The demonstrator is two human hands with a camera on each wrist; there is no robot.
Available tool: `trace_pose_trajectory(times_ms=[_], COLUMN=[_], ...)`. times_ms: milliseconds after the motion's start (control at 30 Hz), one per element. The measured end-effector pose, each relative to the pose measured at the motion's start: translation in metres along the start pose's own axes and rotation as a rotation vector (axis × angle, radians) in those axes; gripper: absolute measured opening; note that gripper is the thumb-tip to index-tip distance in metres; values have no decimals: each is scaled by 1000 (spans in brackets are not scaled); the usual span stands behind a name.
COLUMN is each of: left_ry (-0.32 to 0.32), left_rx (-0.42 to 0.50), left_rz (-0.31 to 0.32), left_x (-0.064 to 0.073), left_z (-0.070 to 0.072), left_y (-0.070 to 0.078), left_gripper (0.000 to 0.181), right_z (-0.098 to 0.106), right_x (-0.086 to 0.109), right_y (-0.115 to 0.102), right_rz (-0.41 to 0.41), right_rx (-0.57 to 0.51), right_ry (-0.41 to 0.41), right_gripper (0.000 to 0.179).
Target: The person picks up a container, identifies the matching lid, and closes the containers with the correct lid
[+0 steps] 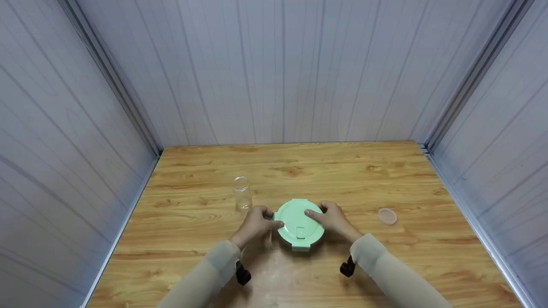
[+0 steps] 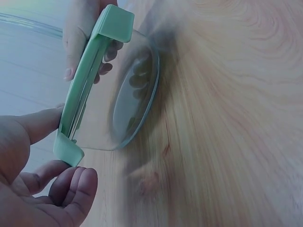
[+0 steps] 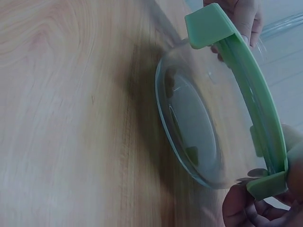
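Note:
A round glass food container (image 2: 99, 127) stands on the table under its light green lid (image 1: 295, 216), which has flap latches at its edge. At the lid's left side my left hand (image 1: 257, 224) pinches the edge, thumb on top and fingertips under the side latch (image 2: 69, 150). Opposite, my right hand (image 1: 336, 218) grips the right edge, thumb reaching over the top and curled fingers beneath the right latch (image 3: 267, 186). The front latch (image 1: 301, 247) sticks out over the side of the glass.
A clear glass jar (image 1: 242, 196) stands behind my left hand. To the right lies a small translucent round cap (image 1: 387, 216) on the wooden table (image 1: 192, 252). Pale panel walls (image 1: 282, 77) enclose the table at the back and both sides.

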State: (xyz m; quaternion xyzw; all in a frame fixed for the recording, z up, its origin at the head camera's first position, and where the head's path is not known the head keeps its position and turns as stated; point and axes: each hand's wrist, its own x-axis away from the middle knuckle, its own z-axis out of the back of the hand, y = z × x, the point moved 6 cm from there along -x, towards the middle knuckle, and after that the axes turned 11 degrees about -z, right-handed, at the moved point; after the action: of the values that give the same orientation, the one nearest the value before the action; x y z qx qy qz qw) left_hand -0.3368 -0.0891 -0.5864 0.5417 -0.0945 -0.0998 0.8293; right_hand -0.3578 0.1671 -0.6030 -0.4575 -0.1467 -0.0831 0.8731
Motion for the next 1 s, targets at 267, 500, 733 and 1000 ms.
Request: trace_pose_trajectory(times_ms=[267, 500, 733, 1000], left_ry=[8, 26, 32, 37], left_rx=[17, 73, 112, 169], left_rz=[32, 24, 18, 48], left_x=[-1, 0, 1, 1], left_z=[1, -1, -4, -6], left_y=[0, -4, -6, -8], left_gripper=[27, 26, 25, 29], right_z=[0, -1, -1, -1], right_x=[-2, -2, -1, 0], right_y=[-2, -1, 1, 0], right_rz=[37, 41, 15, 13], right_rx=[0, -4, -17, -25], right_ry=[9, 9, -1, -8], right_gripper=[29, 32, 32, 31])
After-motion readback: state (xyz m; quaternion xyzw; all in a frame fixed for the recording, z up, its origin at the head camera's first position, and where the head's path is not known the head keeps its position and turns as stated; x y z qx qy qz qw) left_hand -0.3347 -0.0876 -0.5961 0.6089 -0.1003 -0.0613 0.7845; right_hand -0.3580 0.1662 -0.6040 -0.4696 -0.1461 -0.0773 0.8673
